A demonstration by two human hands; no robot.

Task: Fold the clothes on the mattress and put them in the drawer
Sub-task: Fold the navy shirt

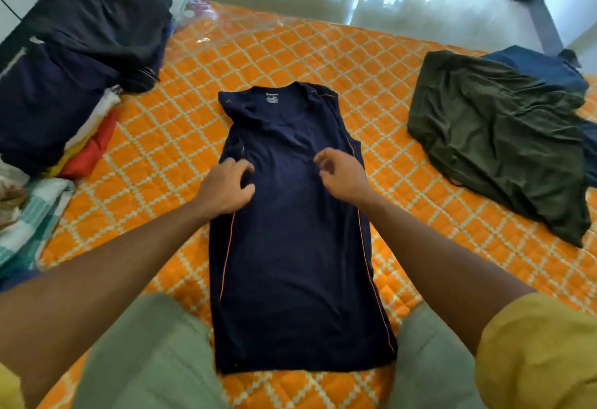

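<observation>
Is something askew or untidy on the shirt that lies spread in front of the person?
Yes. The navy shirt lies flat and straight lower down, but near its collar the left shoulder is bunched and creased, so the top looks uneven.

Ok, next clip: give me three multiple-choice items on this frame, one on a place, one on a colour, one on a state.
1. Where does the olive garment lie?
A. right of the navy shirt
B. under it
C. on the floor

2. What colour is the shirt's side piping?
A. white
B. orange
C. green

3. How does the shirt lie on the mattress?
A. rolled up
B. bunched in a pile
C. laid flat, sides folded in

Key: 1 A, it lies apart at the right edge; 2 B, thin orange lines run down both sides; 3 C, it forms a long flat strip under the left hand and right hand.
</observation>
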